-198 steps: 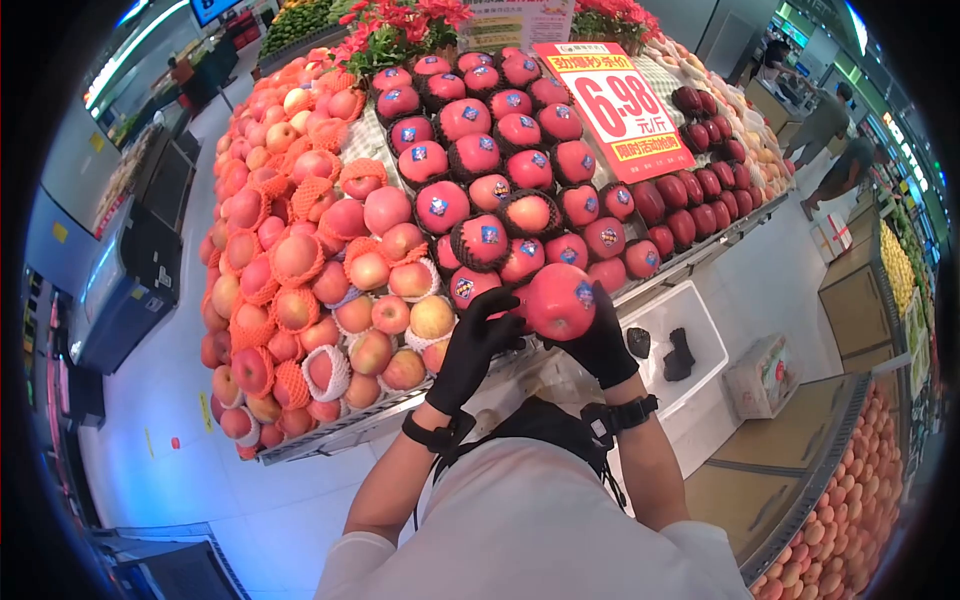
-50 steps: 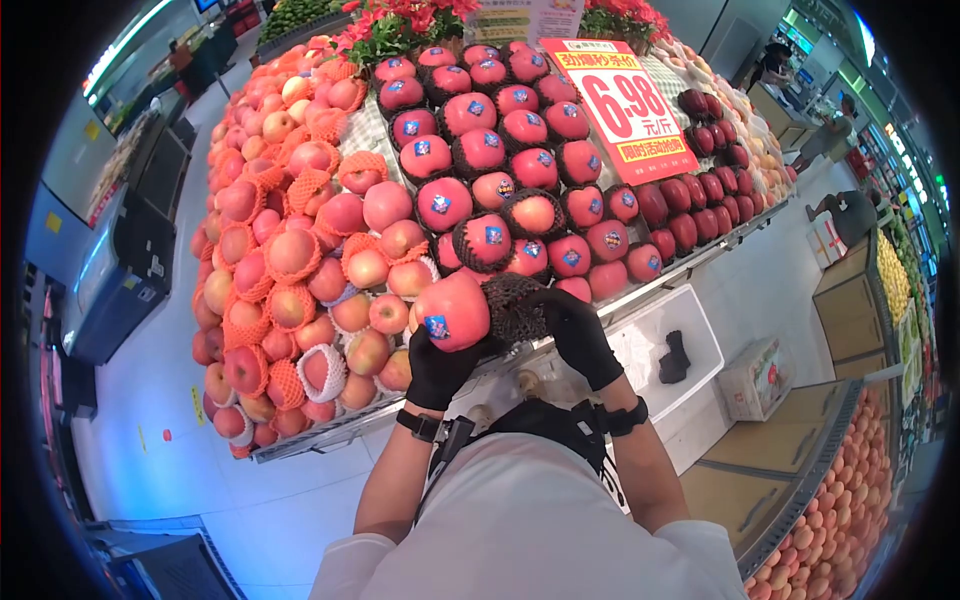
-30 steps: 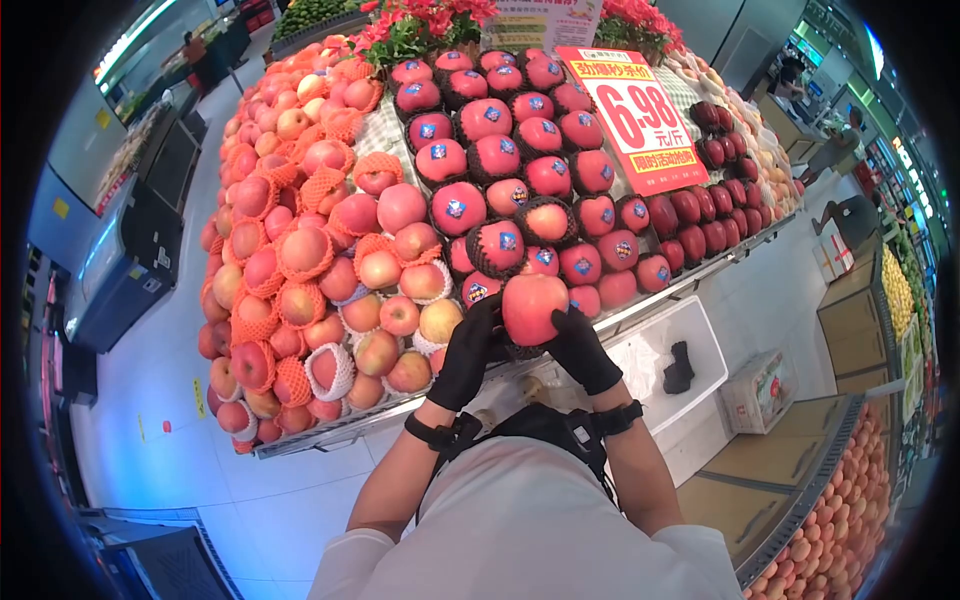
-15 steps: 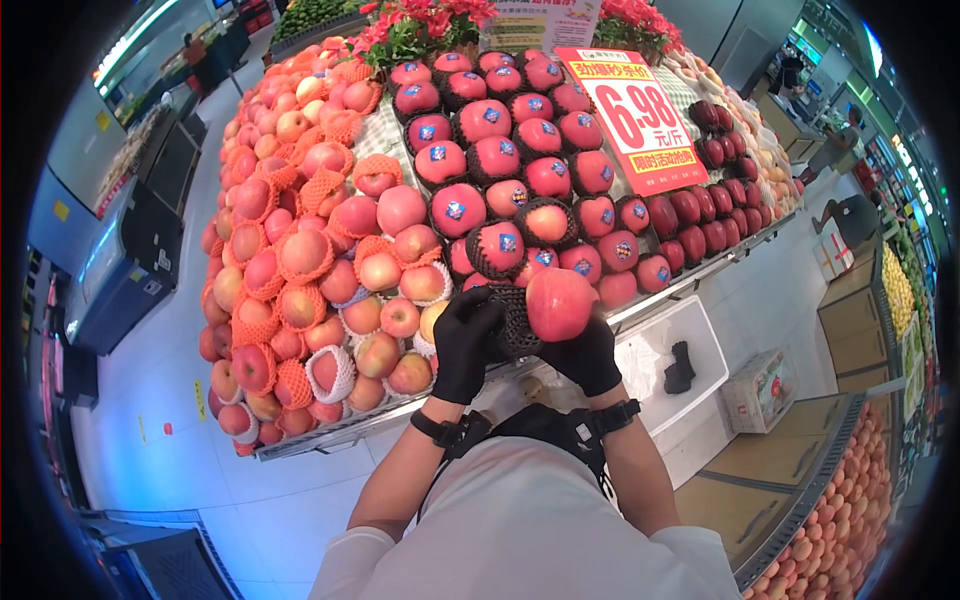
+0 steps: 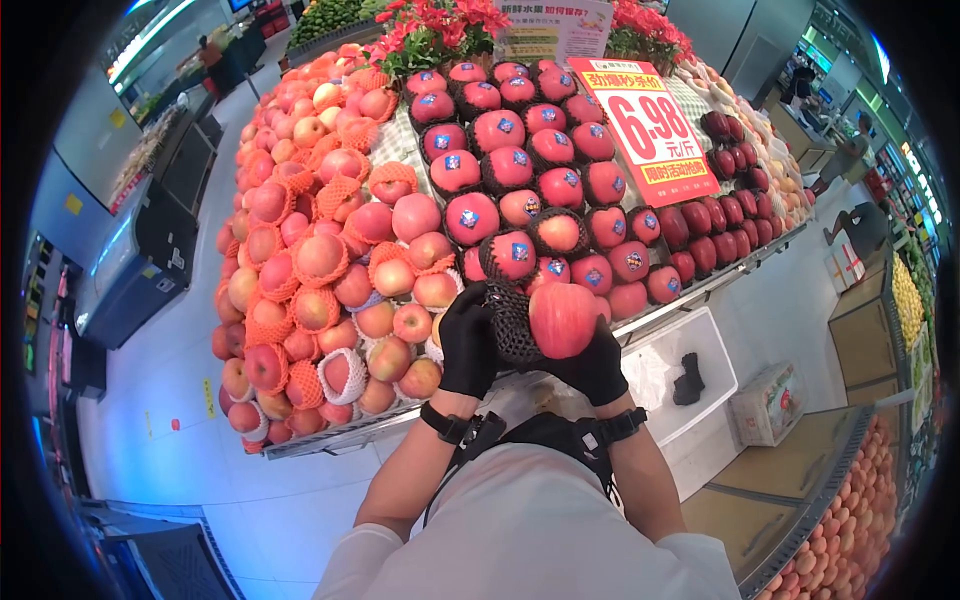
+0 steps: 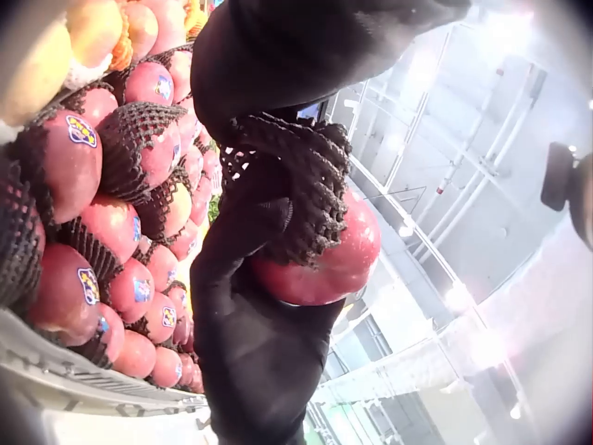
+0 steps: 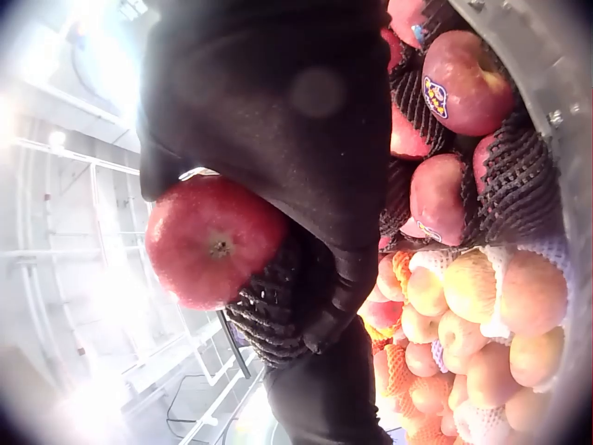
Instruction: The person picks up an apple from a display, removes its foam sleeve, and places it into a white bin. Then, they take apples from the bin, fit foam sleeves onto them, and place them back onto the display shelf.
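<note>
Just in front of the stand's edge, two black-gloved hands hold a large red apple (image 5: 562,320) and a black foam net sleeve (image 5: 514,325). My left hand (image 5: 468,345) grips the net from the left. My right hand (image 5: 597,368) cups the apple from below and the right. In the left wrist view the net (image 6: 310,181) covers part of the apple (image 6: 338,264), whose far side bulges out bare. Seen from the right wrist, the apple's dimpled end (image 7: 215,243) faces outward, with the net (image 7: 269,320) bunched against its lower side.
Rows of stickered apples (image 5: 473,217) in black nets fill the sloping stand ahead. Apples in orange and white nets (image 5: 320,258) are piled left. Dark red apples (image 5: 697,215) lie right, below a red price sign (image 5: 650,130). A white bin (image 5: 665,420) holds a black item (image 5: 688,380).
Earlier the left hand held the apple and the right the net; now they are swapped. One of two black items has gone from the white bin. Since half a second ago, little has moved.
</note>
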Demonstrator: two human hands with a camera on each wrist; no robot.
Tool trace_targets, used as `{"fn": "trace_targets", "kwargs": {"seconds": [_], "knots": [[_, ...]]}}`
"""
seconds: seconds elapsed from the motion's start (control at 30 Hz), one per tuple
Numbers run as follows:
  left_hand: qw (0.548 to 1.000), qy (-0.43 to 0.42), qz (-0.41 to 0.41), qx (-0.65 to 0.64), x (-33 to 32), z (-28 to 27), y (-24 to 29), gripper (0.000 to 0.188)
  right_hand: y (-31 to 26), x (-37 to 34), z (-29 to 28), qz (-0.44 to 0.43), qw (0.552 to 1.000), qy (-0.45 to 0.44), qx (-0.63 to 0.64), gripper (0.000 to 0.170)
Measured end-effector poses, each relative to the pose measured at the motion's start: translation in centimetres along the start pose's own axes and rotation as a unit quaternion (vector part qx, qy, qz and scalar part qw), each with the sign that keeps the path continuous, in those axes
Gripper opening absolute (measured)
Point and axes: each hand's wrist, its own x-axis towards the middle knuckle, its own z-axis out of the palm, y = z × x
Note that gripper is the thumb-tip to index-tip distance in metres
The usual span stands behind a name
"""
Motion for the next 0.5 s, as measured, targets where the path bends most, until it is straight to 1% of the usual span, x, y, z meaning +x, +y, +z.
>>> {"fn": "trace_targets", "kwargs": {"seconds": [0.07,0.1,0.13,0.17,0.2,0.23,0.27,0.3,0.33,0.37,0.4,0.43,0.5], "knots": [[1.0,0.0,-0.018,-0.016,0.3,-0.1,0.5,0.038,-0.2,0.1,0.0,0.01,0.999,-0.011,0.049,0.08],[0.99,0.031,-0.046,-0.127,0.6,0.2,0.9,0.036,-0.3,0.1,-0.1,0.016,0.997,-0.017,0.073,0.08],[0.998,0.032,0.05,-0.004,1.1,-0.3,0.3,0.033,-0.7,0.2,-0.2,0.016,0.998,-0.015,0.059,0.08],[0.982,0.035,0.144,0.12,1.6,-1.1,-0.8,0.03,-1.1,0.2,-0.5,0.016,0.999,-0.013,0.043,0.08],[0.942,0.037,0.234,0.24,1.8,-1.5,-1.7,0.028,-1.4,0.2,-0.8,0.015,0.999,-0.012,0.027,0.08],[0.997,0.019,0.05,0.046,2.0,-1.4,-1.2,0.025,-1.1,0.1,-0.6,0.017,0.999,-0.011,0.047,0.079],[0.979,0.0,-0.136,-0.152,2.1,-1.4,-0.6,0.022,-0.3,-0.1,-0.3,0.018,0.998,-0.011,0.067,0.079],[0.95,-0.016,-0.213,-0.228,2.1,-1.4,0.1,0.021,0.5,-0.2,0.0,0.02,0.996,-0.01,0.088,0.078],[0.909,-0.02,-0.292,-0.297,2.1,-1.4,0.8,0.021,1.3,-0.1,0.3,0.091,0.932,-0.039,0.347,0.077],[0.928,-0.019,-0.273,-0.252,2.0,-1.3,1.7,0.022,1.9,0.1,0.5,0.157,0.797,-0.066,0.58,0.077],[0.944,-0.019,-0.255,-0.207,1.8,-1.0,2.3,0.024,2.5,0.1,0.4,0.187,0.709,-0.081,0.676,0.076],[0.984,0.019,-0.122,-0.128,1.5,-0.3,2.7,0.033,2.9,0.2,0.2,0.222,0.609,-0.089,0.757,0.076],[0.997,-0.019,-0.045,-0.053,1.1,-0.1,2.7,0.031,3.5,0.5,-0.3,0.243,0.627,-0.091,0.734,0.076]]}}
